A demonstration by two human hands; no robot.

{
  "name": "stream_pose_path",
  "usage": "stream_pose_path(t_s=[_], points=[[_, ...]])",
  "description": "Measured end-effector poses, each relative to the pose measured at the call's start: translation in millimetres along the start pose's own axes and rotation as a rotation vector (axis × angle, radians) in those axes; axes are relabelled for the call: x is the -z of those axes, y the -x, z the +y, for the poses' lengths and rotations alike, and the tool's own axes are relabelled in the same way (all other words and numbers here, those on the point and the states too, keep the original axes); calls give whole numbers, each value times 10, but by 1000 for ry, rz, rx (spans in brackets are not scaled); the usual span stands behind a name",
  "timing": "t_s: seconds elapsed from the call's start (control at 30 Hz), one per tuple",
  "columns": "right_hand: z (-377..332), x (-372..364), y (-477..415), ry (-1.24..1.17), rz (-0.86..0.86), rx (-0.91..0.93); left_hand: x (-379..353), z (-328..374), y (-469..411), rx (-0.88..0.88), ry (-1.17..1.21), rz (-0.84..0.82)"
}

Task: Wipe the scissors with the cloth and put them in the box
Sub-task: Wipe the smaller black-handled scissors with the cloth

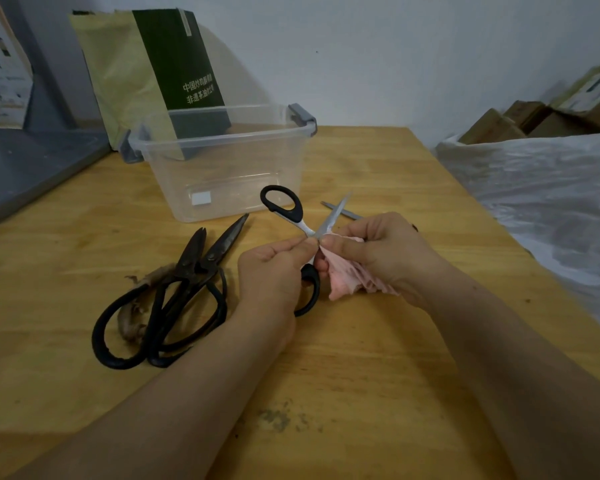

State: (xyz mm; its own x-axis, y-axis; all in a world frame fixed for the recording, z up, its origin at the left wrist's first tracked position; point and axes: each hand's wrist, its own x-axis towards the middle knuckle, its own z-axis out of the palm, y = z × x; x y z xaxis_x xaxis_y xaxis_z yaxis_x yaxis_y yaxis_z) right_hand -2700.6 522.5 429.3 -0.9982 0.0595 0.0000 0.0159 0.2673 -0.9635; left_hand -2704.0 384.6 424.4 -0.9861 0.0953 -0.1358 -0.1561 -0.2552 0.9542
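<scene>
1. Two sets of fingers (300,244) meet at the pivot of the scissors (284,206). The left hand (274,271) pinches them, and the right hand (388,251) pinches the cloth (343,282) against a blade.
2. Scissors are spread open above the tabletop (361,358), near the box (222,168).
3. Wiping looks underway; boxing remains. The dark scissors (187,271) lie untouched, and the box looks empty.

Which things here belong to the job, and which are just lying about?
Job: black-handled scissors in the left hand, pink cloth in the right hand, clear box; the old dark scissors probably wait their turn.
Lying about: green paper bag, cardboard boxes, plastic sheet.
</scene>
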Motion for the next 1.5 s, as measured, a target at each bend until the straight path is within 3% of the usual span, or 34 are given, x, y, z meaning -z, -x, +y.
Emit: stream_pose_path(t_s=[0.13,0.37,0.57,0.8,1.0,1.27,1.5], points=[[-61,132,45,-29,-103,-38,21,-12,-42,40,52,13],[-9,-38,20,43,74,-13,2,-28,-21,-15,28,3],[-91,121,45,48,-61,-42,18,12,-62,66,98,43],[-58,-12,36,34,38,3,-12,-2,-22,21,58,25],[-82,89,42,64,-32,-45,34,50,-97,66,100,36],[-59,-33,27,65,13,-24,18,0,-81,38,12,-5],[-88,110,67,128,-42,-49,75,53,-164,44,39,65]])
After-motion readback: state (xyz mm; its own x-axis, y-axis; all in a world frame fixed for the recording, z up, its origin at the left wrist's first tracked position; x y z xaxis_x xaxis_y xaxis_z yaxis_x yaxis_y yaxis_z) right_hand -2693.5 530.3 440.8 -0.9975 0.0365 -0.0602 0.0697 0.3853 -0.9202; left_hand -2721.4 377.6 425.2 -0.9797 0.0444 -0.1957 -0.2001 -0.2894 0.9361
